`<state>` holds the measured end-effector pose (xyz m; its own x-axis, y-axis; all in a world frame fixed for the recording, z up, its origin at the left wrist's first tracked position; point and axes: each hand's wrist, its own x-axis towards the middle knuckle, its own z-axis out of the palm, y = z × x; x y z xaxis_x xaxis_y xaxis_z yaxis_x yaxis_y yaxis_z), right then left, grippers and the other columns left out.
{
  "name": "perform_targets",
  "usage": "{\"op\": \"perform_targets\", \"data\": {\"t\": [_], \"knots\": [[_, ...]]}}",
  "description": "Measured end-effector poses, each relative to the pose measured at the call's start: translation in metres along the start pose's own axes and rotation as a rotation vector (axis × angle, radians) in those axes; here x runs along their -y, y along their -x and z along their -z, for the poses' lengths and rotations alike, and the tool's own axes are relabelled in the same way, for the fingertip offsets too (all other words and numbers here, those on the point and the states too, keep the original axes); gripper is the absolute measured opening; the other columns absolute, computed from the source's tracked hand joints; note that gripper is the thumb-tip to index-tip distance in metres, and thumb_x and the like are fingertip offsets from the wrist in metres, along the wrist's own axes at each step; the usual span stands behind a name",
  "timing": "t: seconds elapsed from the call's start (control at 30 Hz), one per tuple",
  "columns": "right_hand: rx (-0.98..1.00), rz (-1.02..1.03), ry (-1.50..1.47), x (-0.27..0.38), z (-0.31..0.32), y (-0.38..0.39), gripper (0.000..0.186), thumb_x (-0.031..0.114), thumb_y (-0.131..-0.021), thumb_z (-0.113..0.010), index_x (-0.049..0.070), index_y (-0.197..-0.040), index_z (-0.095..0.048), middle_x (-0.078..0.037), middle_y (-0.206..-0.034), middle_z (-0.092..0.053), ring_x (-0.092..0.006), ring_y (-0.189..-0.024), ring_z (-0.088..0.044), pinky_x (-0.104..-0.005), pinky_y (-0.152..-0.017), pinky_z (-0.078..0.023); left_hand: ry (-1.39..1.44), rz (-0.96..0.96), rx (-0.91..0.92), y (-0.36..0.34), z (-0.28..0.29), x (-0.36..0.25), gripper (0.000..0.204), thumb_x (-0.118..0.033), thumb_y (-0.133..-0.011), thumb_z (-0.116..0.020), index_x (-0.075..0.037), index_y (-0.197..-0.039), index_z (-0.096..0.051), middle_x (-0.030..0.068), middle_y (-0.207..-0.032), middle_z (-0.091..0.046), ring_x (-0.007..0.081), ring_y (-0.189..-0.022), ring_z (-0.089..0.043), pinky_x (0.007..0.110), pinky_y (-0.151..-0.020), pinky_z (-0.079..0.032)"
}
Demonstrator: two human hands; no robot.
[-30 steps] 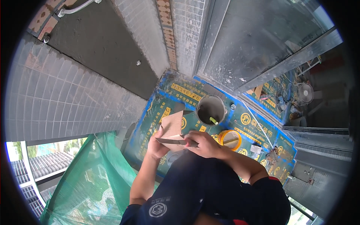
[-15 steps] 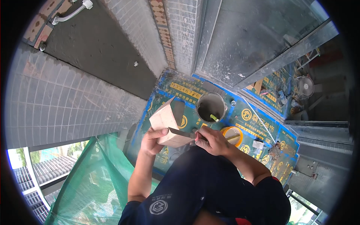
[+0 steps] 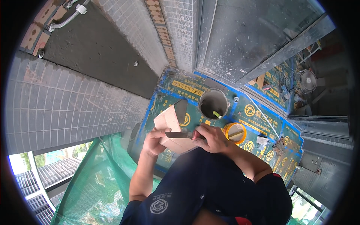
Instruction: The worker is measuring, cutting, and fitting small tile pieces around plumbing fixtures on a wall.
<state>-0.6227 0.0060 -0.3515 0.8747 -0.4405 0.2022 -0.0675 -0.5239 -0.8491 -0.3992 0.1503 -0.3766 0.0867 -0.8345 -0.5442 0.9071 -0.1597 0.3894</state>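
My left hand (image 3: 153, 142) grips a pale pinkish-beige board (image 3: 167, 120) by its left edge, thumb at the edge, above the lap of my dark clothing. The board is angled, with its lower part reaching down to the right. My right hand (image 3: 212, 137) is closed on the red handle of a flat steel blade (image 3: 178, 135), which lies level across the board toward my left thumb. Just beyond my hands on the floor are a grey bucket (image 3: 206, 105) with a green-handled tool inside and a yellow tub (image 3: 243, 135) with a stick in it.
Printed green floor covering (image 3: 236, 108) with blue edging, a long thin bar (image 3: 258, 108) and small items on the right. Tiled wall (image 3: 75, 101) at left, green netting (image 3: 90, 180) by a window, metal-framed panel (image 3: 251, 37) at top right, fan (image 3: 308, 80) beyond it among clutter.
My left hand has moved left and the board has tilted. Since half a second ago, the blade has come up over the board, reaching further toward my left thumb.
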Motion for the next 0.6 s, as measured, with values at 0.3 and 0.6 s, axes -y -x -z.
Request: {"op": "perform_targets", "data": {"t": [0.3, 0.6], "knots": [[0.055, -0.182, 0.012, -0.020, -0.013, 0.024, 0.025, 0.020, -0.092, -0.066, 0.005, -0.111, -0.064, -0.011, -0.089, -0.069, -0.0309, -0.083, -0.070, -0.0366, -0.073, -0.054, 0.039, -0.028, 0.008, 0.014, -0.012, -0.004, 0.056, 0.000, -0.081, -0.068, 0.000, -0.135, -0.051, 0.0139, -0.121, -0.066, 0.0290, -0.109, -0.066, 0.043, -0.100, -0.050], [0.068, -0.026, -0.188, -0.013, -0.002, 0.023, 0.025, 0.027, -0.094, -0.064, 0.003, -0.093, -0.058, -0.011, -0.079, -0.056, -0.0295, -0.068, -0.059, -0.0353, -0.063, -0.045, 0.054, -0.007, 0.016, 0.019, -0.011, -0.007, 0.062, 0.004, -0.080, -0.067, 0.003, -0.139, -0.047, 0.0175, -0.128, -0.063, 0.0302, -0.113, -0.065, 0.044, -0.102, -0.049]]}}
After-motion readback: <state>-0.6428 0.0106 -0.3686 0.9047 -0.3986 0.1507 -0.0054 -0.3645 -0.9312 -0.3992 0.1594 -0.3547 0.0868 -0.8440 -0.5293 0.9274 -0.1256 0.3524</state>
